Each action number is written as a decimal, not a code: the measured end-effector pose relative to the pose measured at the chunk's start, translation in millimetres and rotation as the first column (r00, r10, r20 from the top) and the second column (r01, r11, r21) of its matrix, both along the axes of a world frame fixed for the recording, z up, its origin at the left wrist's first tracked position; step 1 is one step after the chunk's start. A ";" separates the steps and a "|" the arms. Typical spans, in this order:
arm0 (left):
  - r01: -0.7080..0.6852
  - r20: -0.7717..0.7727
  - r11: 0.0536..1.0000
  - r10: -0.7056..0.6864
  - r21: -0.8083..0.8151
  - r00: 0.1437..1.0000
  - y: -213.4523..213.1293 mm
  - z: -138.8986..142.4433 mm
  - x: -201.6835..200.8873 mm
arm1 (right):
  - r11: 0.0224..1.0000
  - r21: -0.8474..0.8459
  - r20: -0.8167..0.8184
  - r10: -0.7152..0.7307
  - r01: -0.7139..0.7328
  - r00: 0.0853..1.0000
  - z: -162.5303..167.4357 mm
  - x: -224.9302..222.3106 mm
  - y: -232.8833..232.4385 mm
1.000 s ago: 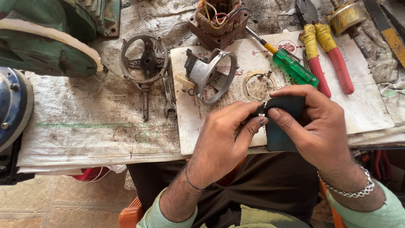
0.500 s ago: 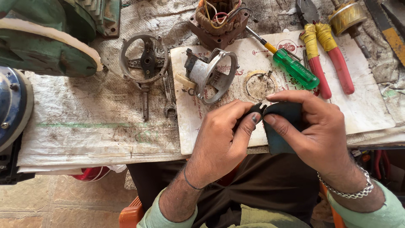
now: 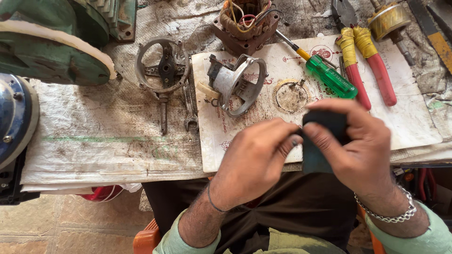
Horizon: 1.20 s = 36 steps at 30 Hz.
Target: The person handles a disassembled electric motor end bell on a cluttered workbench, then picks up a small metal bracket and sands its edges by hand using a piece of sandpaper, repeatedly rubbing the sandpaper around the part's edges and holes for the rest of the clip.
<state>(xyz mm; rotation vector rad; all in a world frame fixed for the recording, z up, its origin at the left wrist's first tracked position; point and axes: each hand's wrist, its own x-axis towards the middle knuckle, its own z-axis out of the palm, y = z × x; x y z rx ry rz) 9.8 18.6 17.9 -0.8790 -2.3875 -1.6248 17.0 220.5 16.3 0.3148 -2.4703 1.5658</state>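
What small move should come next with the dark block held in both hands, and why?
Probably a tighter pinch with the left hand at the upper left corner of the dark block. The right hand wraps the block above the table edge, and the left fingertips meet that corner, where something too small to make out seems pinched.
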 end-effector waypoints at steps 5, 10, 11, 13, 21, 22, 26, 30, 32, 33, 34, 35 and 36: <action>-0.046 0.088 0.999 0.043 0.027 0.995 1.2 0.3 1.9 | 0.998 0.039 -0.011 0.045 -0.045 0.999 0.6 -0.2 0.5; 0.020 0.082 0.999 -0.024 0.042 0.996 -2.1 2.0 0.6 | 0.986 -0.072 -0.037 -0.150 0.147 0.988 -1.8 1.7 -0.1; 0.016 0.139 0.997 -0.026 0.073 0.990 -2.3 2.3 0.4 | 0.980 -0.126 -0.035 -0.161 0.155 0.986 -1.9 2.9 0.1; -0.012 0.186 0.993 -0.010 0.115 0.982 -2.5 2.8 1.0 | 0.958 -0.236 -0.026 -0.176 0.165 0.984 -1.8 6.1 0.5; -0.066 0.219 0.987 0.032 0.147 0.975 -2.0 1.9 -0.9 | 1.000 -0.015 -0.014 0.017 -0.017 1.000 -0.8 4.0 1.2; -0.051 0.201 0.992 0.027 0.115 0.979 -2.5 1.9 -0.5 | 0.999 0.024 -0.015 0.048 -0.047 0.999 -1.4 2.7 1.2; -0.006 0.111 0.999 0.002 0.037 0.994 -3.0 1.4 0.0 | 0.997 -0.046 -0.012 0.061 -0.062 0.998 -4.6 0.7 2.1; 0.032 0.178 0.989 -0.058 0.147 0.982 -4.8 0.8 0.8 | 0.986 -0.163 0.017 0.021 -0.018 1.000 -8.2 3.0 4.4; -0.009 0.182 0.977 -0.030 0.212 0.983 -3.4 -0.3 -0.8 | 0.979 -0.202 0.026 -0.018 0.023 0.999 -8.5 4.9 6.4; -0.031 0.184 0.969 -0.015 0.243 0.983 -2.8 -0.9 -1.4 | 0.977 -0.210 0.025 -0.035 0.039 0.999 -8.1 5.3 7.5; -0.033 0.206 0.974 -0.014 0.223 0.978 -2.4 -1.3 -1.3 | 0.977 -0.211 0.025 -0.039 0.043 0.999 -8.0 5.6 8.0; -0.034 0.228 0.979 -0.013 0.203 0.973 -1.8 -1.8 -1.2 | 0.976 -0.212 0.024 -0.043 0.047 0.999 -7.6 5.7 8.4; -0.034 0.251 0.982 -0.013 0.184 0.968 -1.3 -2.2 -1.2 | 0.978 -0.206 0.025 -0.036 0.040 0.999 -7.3 5.4 8.2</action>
